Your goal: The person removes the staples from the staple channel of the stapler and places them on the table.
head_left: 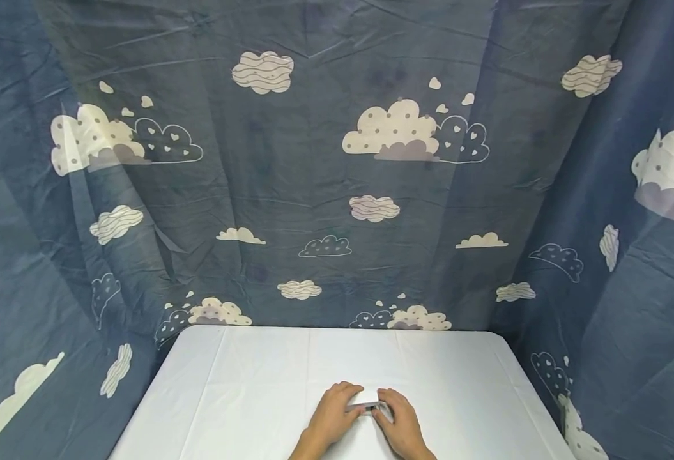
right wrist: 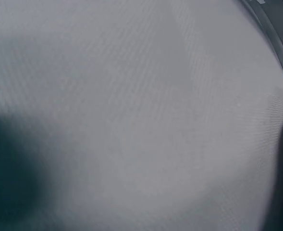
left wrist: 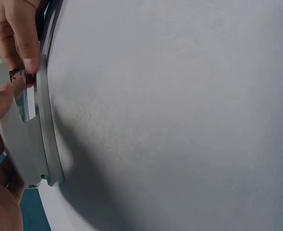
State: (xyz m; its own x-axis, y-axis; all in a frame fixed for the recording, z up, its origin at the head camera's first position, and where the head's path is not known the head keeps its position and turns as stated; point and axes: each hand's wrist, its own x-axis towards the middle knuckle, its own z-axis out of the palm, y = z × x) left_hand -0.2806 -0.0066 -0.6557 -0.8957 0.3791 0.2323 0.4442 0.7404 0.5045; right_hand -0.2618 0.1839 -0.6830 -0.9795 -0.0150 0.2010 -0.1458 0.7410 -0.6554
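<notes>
Grey device [left wrist: 23, 154] is gripped at opposite ends by 2 inward-angled hands [head_left: 332, 414] [head_left: 400, 423], fingers curled round it.

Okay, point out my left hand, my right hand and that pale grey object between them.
Left hand [head_left: 331, 414]: head view, on the back of the hand.
Right hand [head_left: 402, 424]: head view, on the back of the hand.
Pale grey object [left wrist: 33, 135]: left wrist view, on its casing beside the opening.
</notes>
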